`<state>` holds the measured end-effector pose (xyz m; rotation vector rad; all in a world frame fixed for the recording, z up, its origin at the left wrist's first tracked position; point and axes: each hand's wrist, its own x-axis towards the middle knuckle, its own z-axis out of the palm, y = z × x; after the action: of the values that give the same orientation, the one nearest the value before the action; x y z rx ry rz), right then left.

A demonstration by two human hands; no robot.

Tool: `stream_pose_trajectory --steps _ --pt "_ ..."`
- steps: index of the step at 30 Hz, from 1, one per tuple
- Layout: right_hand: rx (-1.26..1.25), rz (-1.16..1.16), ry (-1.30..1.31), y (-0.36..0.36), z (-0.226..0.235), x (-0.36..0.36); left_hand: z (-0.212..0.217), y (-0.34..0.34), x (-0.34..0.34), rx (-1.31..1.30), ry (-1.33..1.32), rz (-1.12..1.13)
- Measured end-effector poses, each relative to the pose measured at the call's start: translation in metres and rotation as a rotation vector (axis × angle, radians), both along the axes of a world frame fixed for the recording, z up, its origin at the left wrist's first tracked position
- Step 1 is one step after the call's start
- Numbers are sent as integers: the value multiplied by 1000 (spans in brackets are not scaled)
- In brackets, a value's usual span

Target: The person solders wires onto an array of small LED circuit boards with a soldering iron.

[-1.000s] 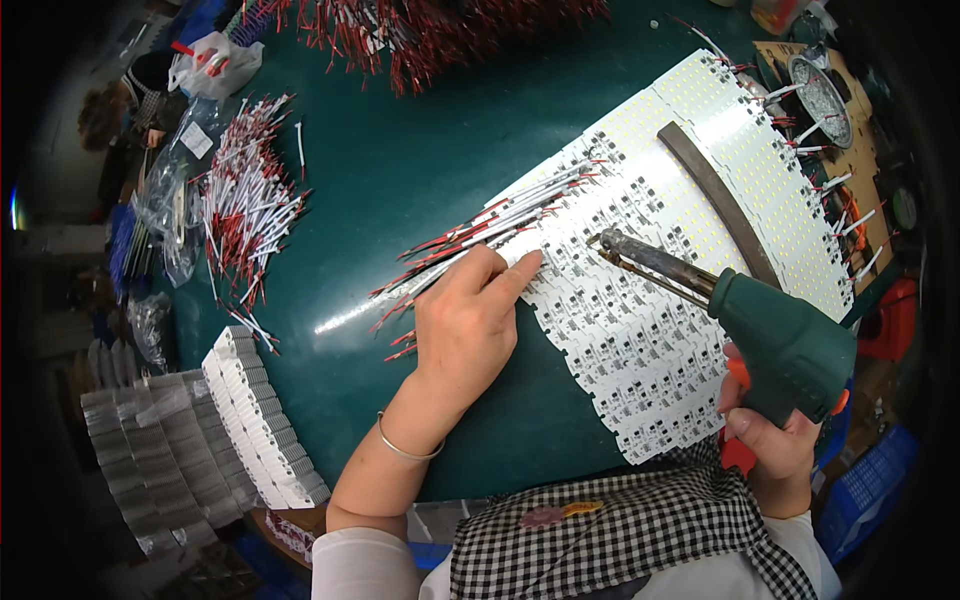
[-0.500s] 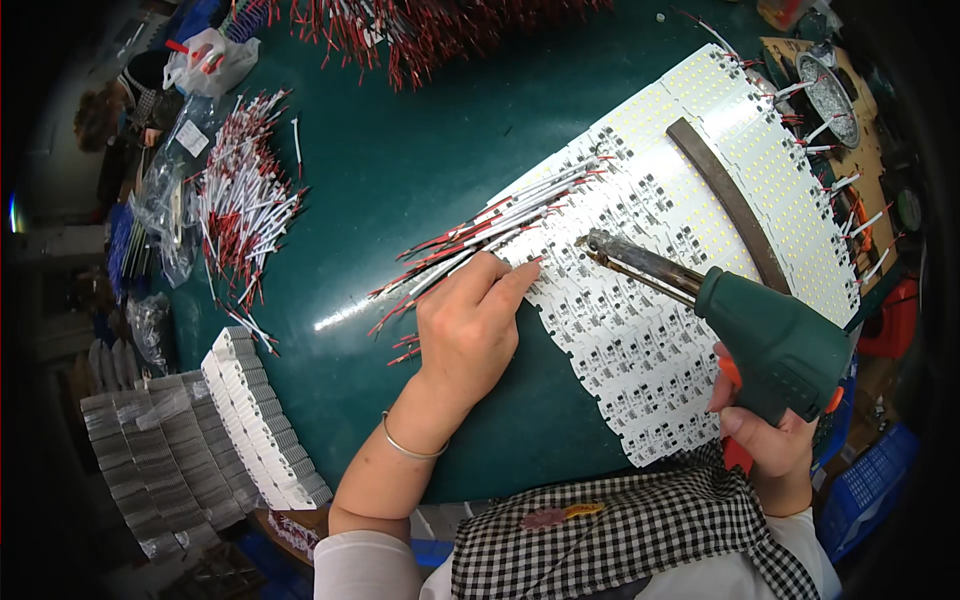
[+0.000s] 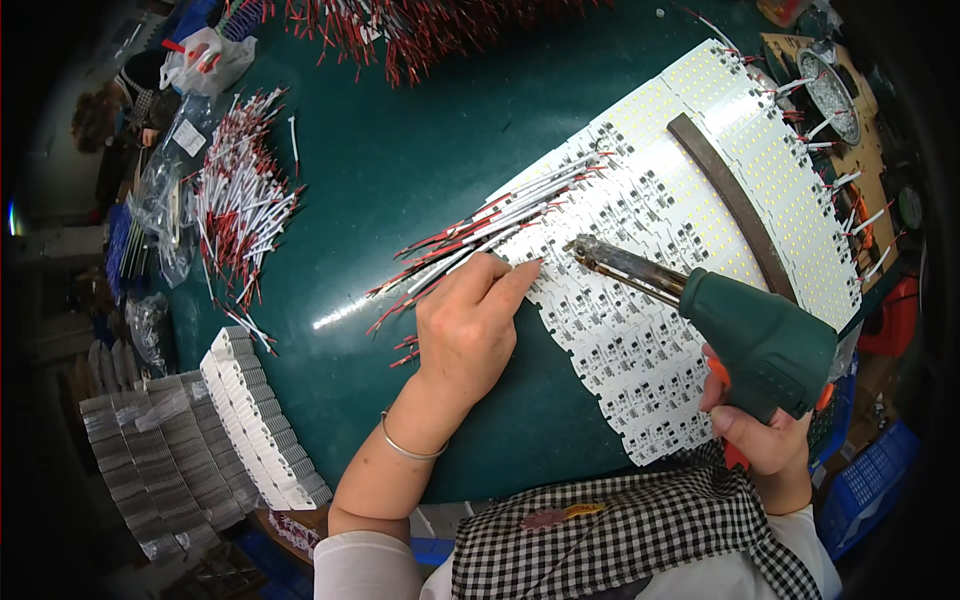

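My left hand (image 3: 468, 330) rests on the dark green table (image 3: 400, 160), its fingers pinching the ends of red and white wires (image 3: 490, 225) against the edge of a row of white circuit boards (image 3: 650, 300). My right hand (image 3: 760, 435) grips a green soldering gun (image 3: 745, 335) by its handle. The gun's metal tip (image 3: 580, 246) points left and sits over the boards, just right of my left fingertips. A dark curved strip (image 3: 735, 205) lies across the boards.
Bundles of red and white wires (image 3: 240, 200) lie at the left and along the far edge (image 3: 420, 30). Stacks of white boards (image 3: 260, 420) and grey strips (image 3: 150, 460) sit at the near left. A wooden fixture with a round dish (image 3: 835, 85) stands far right.
The soldering gun's tip has shifted left along the boards toward my left fingertips. My left hand has stayed on the wires.
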<state>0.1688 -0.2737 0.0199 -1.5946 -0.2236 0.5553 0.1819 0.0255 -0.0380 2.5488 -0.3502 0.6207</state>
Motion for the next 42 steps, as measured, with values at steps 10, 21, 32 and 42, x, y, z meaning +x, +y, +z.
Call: stream_pose_trajectory --steps 10,21,32,42 --pt "34 37 -40 4 -5 2 -3 -4 0 -1 24 24" --pt "34 71 -75 18 -15 6 -3 -4 0 -121 89 31" --pt "-76 21 -26 19 -20 -1 -5 -3 -1 -121 78 13" --pt "25 -9 49 9 -9 2 -5 -2 -1 -116 70 15"
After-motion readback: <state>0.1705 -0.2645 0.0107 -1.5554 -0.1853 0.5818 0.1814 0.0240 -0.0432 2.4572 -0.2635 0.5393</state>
